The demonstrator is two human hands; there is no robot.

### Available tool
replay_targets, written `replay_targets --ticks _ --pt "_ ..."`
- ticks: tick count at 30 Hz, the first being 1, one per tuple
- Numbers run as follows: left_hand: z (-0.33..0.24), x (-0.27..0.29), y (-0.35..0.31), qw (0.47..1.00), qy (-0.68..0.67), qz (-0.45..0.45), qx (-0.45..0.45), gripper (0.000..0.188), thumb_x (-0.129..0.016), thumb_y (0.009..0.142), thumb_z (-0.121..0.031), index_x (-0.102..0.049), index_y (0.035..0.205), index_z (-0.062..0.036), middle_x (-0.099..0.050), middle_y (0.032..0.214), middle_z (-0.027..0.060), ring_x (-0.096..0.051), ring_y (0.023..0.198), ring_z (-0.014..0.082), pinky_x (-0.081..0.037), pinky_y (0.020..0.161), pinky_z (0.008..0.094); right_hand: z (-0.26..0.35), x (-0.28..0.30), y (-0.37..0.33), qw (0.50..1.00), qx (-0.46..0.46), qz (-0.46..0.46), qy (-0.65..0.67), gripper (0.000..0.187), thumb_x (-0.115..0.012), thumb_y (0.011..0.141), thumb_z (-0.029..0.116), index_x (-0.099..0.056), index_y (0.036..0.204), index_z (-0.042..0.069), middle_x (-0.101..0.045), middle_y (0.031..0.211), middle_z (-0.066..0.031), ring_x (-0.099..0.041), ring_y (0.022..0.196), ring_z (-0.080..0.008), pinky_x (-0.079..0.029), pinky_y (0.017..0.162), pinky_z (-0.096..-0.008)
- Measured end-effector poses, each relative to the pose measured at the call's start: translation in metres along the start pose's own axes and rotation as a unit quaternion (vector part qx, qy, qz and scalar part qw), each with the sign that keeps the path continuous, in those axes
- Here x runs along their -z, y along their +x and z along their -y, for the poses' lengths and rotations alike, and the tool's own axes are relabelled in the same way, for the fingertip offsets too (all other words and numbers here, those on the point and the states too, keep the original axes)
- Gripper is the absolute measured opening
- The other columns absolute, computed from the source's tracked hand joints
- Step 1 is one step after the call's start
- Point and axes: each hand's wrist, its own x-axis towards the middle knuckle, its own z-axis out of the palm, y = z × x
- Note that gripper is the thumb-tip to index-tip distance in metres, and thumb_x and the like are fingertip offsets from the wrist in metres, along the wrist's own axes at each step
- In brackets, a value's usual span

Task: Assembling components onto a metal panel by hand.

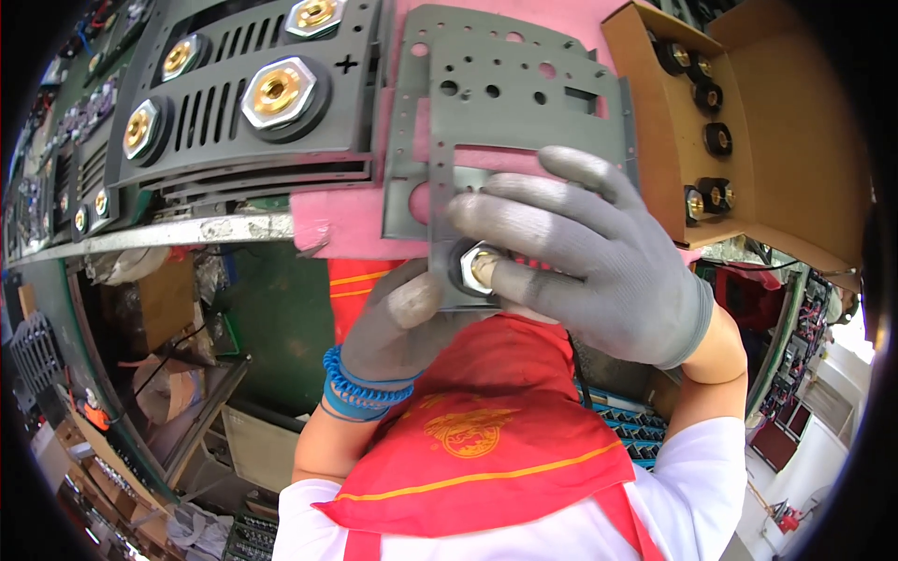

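Observation:
A grey sheet-metal panel (510, 122) with round holes and slots lies in front of me, its near end reaching over the bench edge. In its near corner sits a silver hex nut (474, 268) on a black round base. My right hand (599, 262), in a grey glove, reaches over the panel from the right. One of its fingertips presses on the middle of the nut, and the other fingers curve above the panel. Gloved too, my left hand (402, 318) grips the panel's near left corner. Its thumb shows beside the edge; the other fingers are mostly hidden underneath.
Left on the bench stands a stack of dark panels (351, 103) fitted with brass-centred hex terminals (279, 92). Pink foam sheet (337, 224) lies under the work. An open cardboard box (786, 131) on the right holds several black round terminals (717, 138).

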Motion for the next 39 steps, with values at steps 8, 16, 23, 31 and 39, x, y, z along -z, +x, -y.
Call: replay_targets --ticks 8,16,23,31,39 --pt "-0.002 -0.003 0.004 0.998 0.062 0.022 0.015 0.072 -0.055 0.092 -0.043 -0.038 0.137 0.0102 -0.05 0.135 0.0214 -0.05 0.126 0.0318 -0.04 0.107 0.0459 -0.004 -0.004 0.001 0.992 -0.064 0.062 0.088 0.015 -0.065 0.077 0.027 -0.063 0.081 0.012 -0.058 0.089 -0.0026 -0.059 0.085 -0.0222 -0.044 0.078 -0.039" --pt "0.004 0.004 0.004 1.0 0.019 0.012 0.021 0.07 -0.054 0.09 -0.041 -0.041 0.135 0.011 -0.052 0.132 0.0218 -0.052 0.124 0.03 -0.039 0.106 0.0429 -0.004 0.006 0.001 0.992 -0.06 0.078 0.076 0.033 -0.077 0.067 0.023 -0.062 0.094 0.011 -0.06 0.089 -0.0027 -0.057 0.082 -0.0266 -0.044 0.074 -0.0373" --pt "0.005 0.002 0.008 1.0 0.01 0.017 0.017 0.067 -0.058 0.089 -0.038 -0.043 0.134 0.0106 -0.054 0.13 0.0206 -0.053 0.123 0.0289 -0.039 0.107 0.0444 0.002 0.002 0.004 0.997 -0.062 0.05 0.0 0.028 -0.072 0.074 0.028 -0.063 0.092 0.009 -0.06 0.086 -0.0039 -0.057 0.081 -0.0262 -0.043 0.077 -0.0387" --pt "0.007 0.005 0.006 1.0 0.011 0.004 0.005 0.066 -0.056 0.09 -0.038 -0.044 0.134 0.0103 -0.053 0.132 0.0186 -0.052 0.125 0.0288 -0.038 0.108 0.0468 -0.008 -0.013 -0.005 0.993 -0.009 -0.042 0.11 0.055 -0.055 0.089 0.054 -0.048 0.057 0.01 -0.066 0.095 -0.0083 -0.056 0.078 -0.028 -0.043 0.082 -0.0416" --pt "0.0 0.001 0.0 0.999 0.043 -0.021 -0.012 0.062 -0.054 0.091 -0.035 -0.045 0.134 0.0092 -0.052 0.133 0.0192 -0.052 0.125 0.0295 -0.037 0.109 0.0463 -0.003 0.011 -0.001 0.982 -0.054 -0.022 0.18 0.009 -0.067 0.081 0.014 -0.062 0.085 0.008 -0.063 0.084 -0.006 -0.063 0.084 -0.029 -0.047 0.078 -0.0408"
